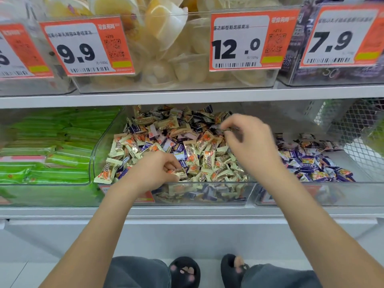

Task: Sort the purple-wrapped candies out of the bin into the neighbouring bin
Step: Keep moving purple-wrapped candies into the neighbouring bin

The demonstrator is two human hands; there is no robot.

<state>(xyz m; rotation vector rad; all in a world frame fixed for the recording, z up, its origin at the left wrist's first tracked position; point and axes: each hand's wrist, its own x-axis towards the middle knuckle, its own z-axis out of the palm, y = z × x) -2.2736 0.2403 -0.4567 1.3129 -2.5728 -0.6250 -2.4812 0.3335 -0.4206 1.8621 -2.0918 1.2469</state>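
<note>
Shelf [187, 96] is carrying the middle bin [207, 192]; we are pinching a cream candy [176, 171] in our left grip [158, 169], a purple-wrapped candy [225, 128] in our right grip [247, 140], centre frame.

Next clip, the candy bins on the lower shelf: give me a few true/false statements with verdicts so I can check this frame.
1. The right hand pinches a dark-wrapped candy above the middle bin. True.
2. The left hand hangs idle outside the bins. False: it holds a cream-and-orange candy at the middle bin's front.
3. The right-hand bin holds mostly purple-wrapped candies. True.
4. The bin left of the middle one holds red packets. False: green packets.
5. The tag above the middle bin reads 7.9. False: the 12.0 tag.
</note>
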